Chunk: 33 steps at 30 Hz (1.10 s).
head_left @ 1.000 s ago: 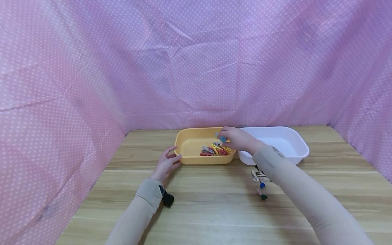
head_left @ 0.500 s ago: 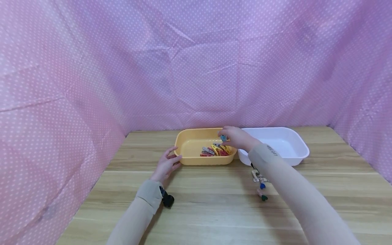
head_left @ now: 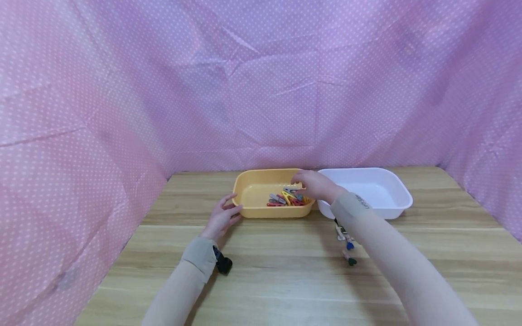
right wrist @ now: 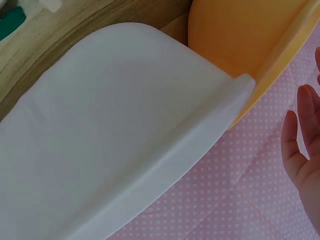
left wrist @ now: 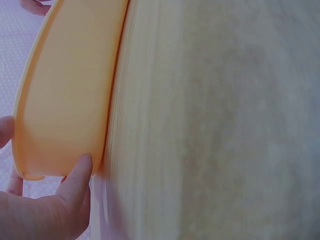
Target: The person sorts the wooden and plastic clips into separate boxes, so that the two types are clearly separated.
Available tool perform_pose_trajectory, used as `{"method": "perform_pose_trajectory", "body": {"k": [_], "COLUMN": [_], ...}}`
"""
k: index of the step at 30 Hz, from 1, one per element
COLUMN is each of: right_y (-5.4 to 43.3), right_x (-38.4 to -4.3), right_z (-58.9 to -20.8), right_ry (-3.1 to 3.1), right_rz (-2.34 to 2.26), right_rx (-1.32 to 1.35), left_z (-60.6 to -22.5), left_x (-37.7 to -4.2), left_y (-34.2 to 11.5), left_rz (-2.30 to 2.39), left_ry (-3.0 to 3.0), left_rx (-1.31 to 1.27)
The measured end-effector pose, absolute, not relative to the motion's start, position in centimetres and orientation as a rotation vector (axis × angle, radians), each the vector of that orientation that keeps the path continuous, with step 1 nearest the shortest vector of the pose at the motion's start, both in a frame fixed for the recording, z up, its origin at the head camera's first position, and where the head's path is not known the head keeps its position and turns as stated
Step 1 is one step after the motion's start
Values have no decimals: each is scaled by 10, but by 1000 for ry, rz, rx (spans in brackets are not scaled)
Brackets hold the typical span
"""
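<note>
My left hand (head_left: 220, 219) touches the left end of the yellow tray (head_left: 253, 213) with spread fingers, thumb against the near wall in the left wrist view. Inside the tray's right half lie several plastic clothes pegs (head_left: 287, 197), red, yellow, grey and blue. Just above them hovers my right hand (head_left: 318, 185), its fingers apart. The right wrist view shows that hand (right wrist: 305, 145) with nothing visible between thumb and fingers. On the table below the right forearm are several small wooden pegs (head_left: 340, 233), two of them with a blue heart (head_left: 350, 246) and a green heart (head_left: 352, 261).
A white tray (head_left: 379, 192) stands against the yellow tray's right side, partly covered by the right forearm. Both sit near the back of the wooden table (head_left: 281, 271). Behind hangs a pink dotted cloth (head_left: 261, 90). A black wrist device (head_left: 223, 265) is on the left wrist.
The blue peg has left my right fingers and now lies among the other pegs in the yellow tray. That hand has loosened slightly. My left hand stays at the tray's end.
</note>
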State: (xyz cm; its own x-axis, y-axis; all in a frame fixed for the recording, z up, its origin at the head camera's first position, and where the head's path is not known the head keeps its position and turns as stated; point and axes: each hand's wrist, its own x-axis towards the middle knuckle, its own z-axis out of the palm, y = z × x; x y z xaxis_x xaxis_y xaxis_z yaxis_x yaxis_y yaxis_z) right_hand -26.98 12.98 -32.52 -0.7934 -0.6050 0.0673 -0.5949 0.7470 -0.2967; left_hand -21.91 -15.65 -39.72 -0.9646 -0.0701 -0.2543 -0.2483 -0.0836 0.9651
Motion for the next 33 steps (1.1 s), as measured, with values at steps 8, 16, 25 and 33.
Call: {"method": "perform_pose_trajectory", "body": {"k": [8,16,25,33], "right_y": [135,146,182,234], "right_x": [-264,-247,-230,-217], "right_z": [-320,-302,-307,-315], "right_ry": [2912,2939,3037,3178], "right_rz": [-517,-580,-661,-722], "right_rx": [-1073,-1186,-1197,-1215], "left_z": [-399,-398,-397,-397], "left_x": [-219,-219,-218,-216], "left_y": [-157,-156,-155,-155], "left_rz": [2196,2205,2200,2205], "left_ry": [2031,2026,2030,2021], "left_rx": [-379,-379,-389,-376]}}
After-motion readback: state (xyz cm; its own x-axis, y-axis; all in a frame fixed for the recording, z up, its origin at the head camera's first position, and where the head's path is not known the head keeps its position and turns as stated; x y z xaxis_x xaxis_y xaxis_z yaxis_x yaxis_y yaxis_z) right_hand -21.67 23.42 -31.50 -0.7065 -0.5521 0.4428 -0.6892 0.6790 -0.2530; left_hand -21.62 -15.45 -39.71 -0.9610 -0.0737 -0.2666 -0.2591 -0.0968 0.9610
